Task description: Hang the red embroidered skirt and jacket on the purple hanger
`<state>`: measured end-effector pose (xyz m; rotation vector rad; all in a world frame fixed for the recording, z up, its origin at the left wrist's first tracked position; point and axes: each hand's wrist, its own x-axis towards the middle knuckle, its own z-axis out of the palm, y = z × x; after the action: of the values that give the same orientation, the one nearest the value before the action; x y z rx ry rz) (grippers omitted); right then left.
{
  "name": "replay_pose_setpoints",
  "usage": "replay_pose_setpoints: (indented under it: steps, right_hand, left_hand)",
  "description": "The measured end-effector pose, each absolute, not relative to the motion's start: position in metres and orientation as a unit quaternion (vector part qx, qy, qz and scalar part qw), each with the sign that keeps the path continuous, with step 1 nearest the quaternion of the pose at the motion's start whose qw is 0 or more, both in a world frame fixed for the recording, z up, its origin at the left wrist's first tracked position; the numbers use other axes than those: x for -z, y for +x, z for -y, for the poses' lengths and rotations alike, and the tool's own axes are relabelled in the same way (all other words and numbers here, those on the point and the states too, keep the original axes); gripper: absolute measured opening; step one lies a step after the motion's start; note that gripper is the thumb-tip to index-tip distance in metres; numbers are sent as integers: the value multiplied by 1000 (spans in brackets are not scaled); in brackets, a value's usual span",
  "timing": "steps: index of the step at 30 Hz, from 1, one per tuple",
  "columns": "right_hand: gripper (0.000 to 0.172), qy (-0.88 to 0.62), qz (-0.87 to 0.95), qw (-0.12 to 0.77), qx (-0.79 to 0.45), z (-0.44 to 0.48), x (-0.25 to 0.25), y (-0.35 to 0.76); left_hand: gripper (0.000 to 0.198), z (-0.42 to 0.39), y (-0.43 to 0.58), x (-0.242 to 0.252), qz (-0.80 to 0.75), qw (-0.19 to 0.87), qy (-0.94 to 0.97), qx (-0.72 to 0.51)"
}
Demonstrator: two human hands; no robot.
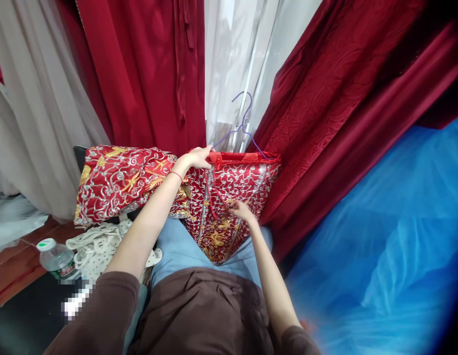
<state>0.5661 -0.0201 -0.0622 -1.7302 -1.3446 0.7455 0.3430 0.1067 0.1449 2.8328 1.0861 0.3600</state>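
A red skirt [247, 182] with silver and gold embroidery hangs in front of my knees from a thin purple wire hanger [243, 123]. Its plain red waistband runs along the top edge. My left hand [199, 158] grips the waistband at its left end, near the hanger's corner; part of the grip is hidden. Lower down, in front of the cloth, my right hand [241, 209] is closed in a pinch on a thin red tie string [216, 195] that dangles from the waistband. A folded piece of matching embroidered cloth [125, 182] lies to the left.
Dark red garments [147, 64] and white cloth [229, 59] hang ahead. Blue tulle [392, 246] spreads at the right. On the left are a plastic bottle [57, 259], a white dotted cloth bag [99, 246] and a black surface [29, 315].
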Motion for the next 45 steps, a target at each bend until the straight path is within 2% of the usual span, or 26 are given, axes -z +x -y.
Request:
replay_pose_setpoints:
  steps: [3, 7, 10, 13, 16, 20, 24, 32, 36, 42, 45]
  right_hand:
    - [11, -635, 587, 439, -244, 11, 37, 553]
    - [13, -551, 649, 506, -142, -2, -3, 526]
    - [13, -530, 644, 541, -109, -11, -29, 505]
    - [9, -516, 622, 576, -121, -20, -46, 484]
    - [5, -521, 584, 604, -154, -25, -56, 463]
    - [9, -530, 547, 619, -189, -29, -63, 446]
    - [18, -559, 518, 622, -180, -31, -64, 446]
    - [16, -548, 488, 660, -161, -28, -58, 443]
    - [11, -558, 473, 674, -102, -26, -60, 436]
    - [7, -545, 463, 672, -192, -26, -65, 437]
    - [7, -550, 461, 670, -190, -27, -65, 440]
  left_hand:
    - [70, -104, 344, -146, -353, 31, 927, -120]
    - [66, -91, 340, -146, -364, -42, 920, -138]
    - [54, -82, 329, -142, -337, -103, 910, -217]
    - [33, -79, 315, -136, -295, -121, 908, -273]
    - [21, -80, 308, -133, -241, -105, 918, -298]
    - [24, -80, 310, -131, -216, -48, 918, -329]
    - [17, -76, 315, -128, -247, -16, 899, -362]
    - [16, -75, 317, -122, -255, 81, 859, -437]
    - [20, -76, 323, -120, -292, 90, 830, -467]
    - [19, -74, 333, -119, -360, 80, 806, -462]
    - [19, -75, 335, -118, -367, 79, 805, -460]
